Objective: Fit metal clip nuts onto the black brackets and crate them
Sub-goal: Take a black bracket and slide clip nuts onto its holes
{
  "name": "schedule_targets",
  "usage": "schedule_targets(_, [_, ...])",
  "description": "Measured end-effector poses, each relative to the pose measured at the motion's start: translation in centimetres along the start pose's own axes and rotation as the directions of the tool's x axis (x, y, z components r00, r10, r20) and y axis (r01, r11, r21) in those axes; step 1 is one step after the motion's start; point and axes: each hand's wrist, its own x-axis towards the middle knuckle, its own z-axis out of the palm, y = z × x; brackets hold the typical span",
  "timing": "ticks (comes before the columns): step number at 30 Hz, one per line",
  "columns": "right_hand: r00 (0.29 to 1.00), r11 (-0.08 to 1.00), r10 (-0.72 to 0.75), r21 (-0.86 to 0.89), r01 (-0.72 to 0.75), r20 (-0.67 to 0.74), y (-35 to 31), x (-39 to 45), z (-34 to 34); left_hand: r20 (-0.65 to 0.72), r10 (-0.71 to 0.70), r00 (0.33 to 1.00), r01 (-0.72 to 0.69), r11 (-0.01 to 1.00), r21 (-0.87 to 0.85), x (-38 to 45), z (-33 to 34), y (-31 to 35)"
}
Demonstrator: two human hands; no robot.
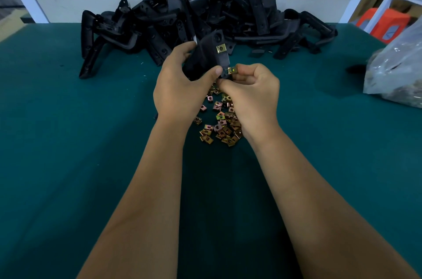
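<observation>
Second clip nut going onto the held bracket.

Left hand (180, 86) grips a black moulded plastic bracket (206, 57) above the green counter (68, 141); one brass-coloured clip nut (220, 48) already seated. Right hand (249, 91) fingers pinch another small metal clip nut (233, 70) at the bracket's lower edge. Bracket looks stiff and light: hold mid-body. Nuts look small and slippery: pinch by flat faces. Loose nut pile (220, 123) beneath, bracket heap (194, 18) behind.

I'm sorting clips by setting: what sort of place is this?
Probably a small factory assembly bench: a heap of black brackets on a green-covered table, loose clip nuts by the handful, and a plastic bag of parts.
</observation>
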Motion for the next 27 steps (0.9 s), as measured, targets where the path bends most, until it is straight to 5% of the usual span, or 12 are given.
schedule_targets(27, [0.981,0.958,-0.185,-0.214,0.192,0.051,0.11,-0.96,0.12,-0.01,-0.005,1.0,0.004,0.999,-0.039,-0.07,-0.07,0.16])
